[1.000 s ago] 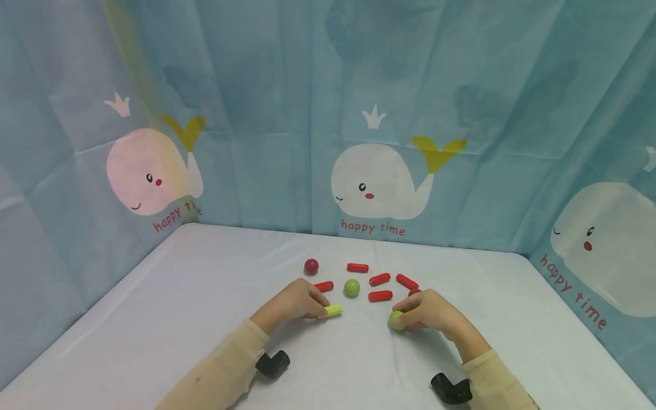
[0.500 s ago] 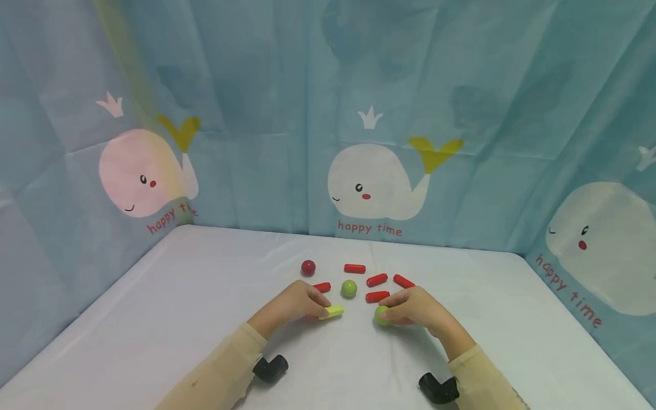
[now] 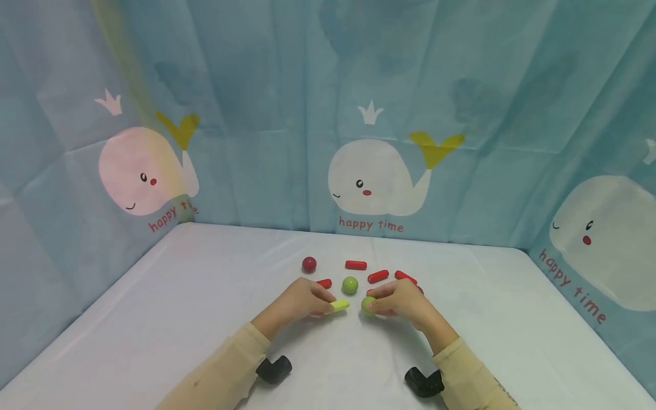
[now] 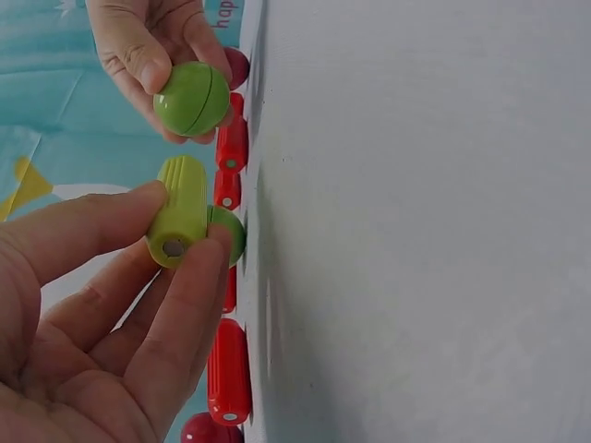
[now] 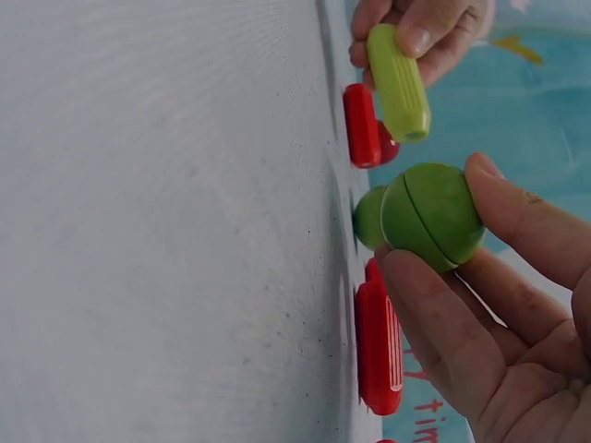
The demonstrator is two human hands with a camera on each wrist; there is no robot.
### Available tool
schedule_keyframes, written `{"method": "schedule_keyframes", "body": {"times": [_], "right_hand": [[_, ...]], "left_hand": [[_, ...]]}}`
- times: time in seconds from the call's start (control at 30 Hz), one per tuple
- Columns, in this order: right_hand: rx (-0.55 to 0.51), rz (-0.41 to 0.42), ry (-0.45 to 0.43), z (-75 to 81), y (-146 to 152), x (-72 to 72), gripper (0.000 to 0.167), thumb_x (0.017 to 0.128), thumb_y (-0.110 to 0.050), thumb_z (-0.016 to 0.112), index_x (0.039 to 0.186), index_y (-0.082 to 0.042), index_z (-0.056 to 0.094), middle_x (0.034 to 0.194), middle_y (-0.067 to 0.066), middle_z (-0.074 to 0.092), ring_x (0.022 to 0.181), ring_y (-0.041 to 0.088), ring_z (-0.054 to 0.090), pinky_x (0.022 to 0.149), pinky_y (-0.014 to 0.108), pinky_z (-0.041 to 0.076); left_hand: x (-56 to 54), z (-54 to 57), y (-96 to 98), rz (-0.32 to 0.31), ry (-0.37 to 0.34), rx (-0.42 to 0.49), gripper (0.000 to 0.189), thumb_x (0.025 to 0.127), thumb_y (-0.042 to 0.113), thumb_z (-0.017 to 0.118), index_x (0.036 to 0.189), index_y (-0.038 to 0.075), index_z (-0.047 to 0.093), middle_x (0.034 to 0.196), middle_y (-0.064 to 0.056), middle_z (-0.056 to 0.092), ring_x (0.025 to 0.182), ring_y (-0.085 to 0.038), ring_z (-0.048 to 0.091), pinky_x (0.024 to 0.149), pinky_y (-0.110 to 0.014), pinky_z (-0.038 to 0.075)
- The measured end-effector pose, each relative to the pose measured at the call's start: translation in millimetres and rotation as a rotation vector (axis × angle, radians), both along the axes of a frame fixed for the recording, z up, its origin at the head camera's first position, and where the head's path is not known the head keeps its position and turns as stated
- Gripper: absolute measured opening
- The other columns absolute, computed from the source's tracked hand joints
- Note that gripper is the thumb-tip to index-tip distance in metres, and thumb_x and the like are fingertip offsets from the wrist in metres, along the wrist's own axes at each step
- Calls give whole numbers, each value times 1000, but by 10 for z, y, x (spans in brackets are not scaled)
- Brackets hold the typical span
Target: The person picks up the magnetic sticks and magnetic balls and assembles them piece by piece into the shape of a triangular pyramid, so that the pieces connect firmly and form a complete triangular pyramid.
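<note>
You've got a ribbed yellow-green rod (image 5: 400,88) pinched in your left hand (image 3: 304,299). Your right hand (image 3: 405,300) pinches a seamed green ball (image 5: 431,214), near the rod's free end.

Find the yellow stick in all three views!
Head: yellow stick low, just right of the middle, in the left hand.
Left wrist: yellow stick left of centre, about halfway down.
Right wrist: yellow stick near the top, right of centre.
Shared landmark: green ball held by the right hand.

On the white table (image 3: 338,367) before me I see one green ball (image 3: 350,285) lying among several red sticks (image 3: 378,277) and two red balls (image 3: 309,264).
</note>
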State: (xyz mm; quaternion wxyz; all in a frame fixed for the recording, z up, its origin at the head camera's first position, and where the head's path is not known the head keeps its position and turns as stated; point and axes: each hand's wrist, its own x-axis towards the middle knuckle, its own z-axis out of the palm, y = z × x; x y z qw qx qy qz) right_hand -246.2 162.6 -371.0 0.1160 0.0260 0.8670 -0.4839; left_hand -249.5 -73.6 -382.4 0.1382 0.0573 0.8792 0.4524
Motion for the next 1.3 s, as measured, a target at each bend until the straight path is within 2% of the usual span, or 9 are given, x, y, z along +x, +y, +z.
{"method": "schedule_keyframes", "body": {"times": [0.2, 0.37, 0.8, 1.3], "right_hand": [[-38, 7, -2, -4, -2, 15, 31, 76, -19, 86, 104, -8, 78, 94, 3, 77, 77, 12, 70, 75, 28, 59], [-57, 1, -2, -9, -9, 22, 30, 76, -17, 86, 104, -7, 78, 94, 4, 77, 77, 12, 70, 75, 29, 60], [-34, -4, 8, -3, -34, 13, 29, 75, -20, 86, 101, -9, 79, 92, 4, 77, 75, 12, 70, 73, 27, 59], [-31, 2, 5, 8, -82, 38, 30, 77, -19, 85, 104, -9, 79, 94, 3, 77, 78, 13, 70, 75, 29, 60]], "left_hand": [[14, -3, 20, 6, -11, 18, 16, 83, 20, 79, 99, 16, 80, 95, 2, 72, 79, -14, 63, 75, -27, 56], [28, -5, 38, -31, -11, 47, 16, 83, 18, 79, 99, 14, 80, 94, 1, 74, 77, -12, 64, 74, -26, 56], [87, 48, 94, -59, 0, 58, 16, 82, 17, 79, 98, 14, 80, 91, 2, 73, 73, -12, 63, 72, -27, 55], [96, 58, 106, -48, 1, 64, 14, 82, 18, 79, 96, 15, 80, 89, 2, 73, 74, -14, 62, 72, -27, 53]]}}
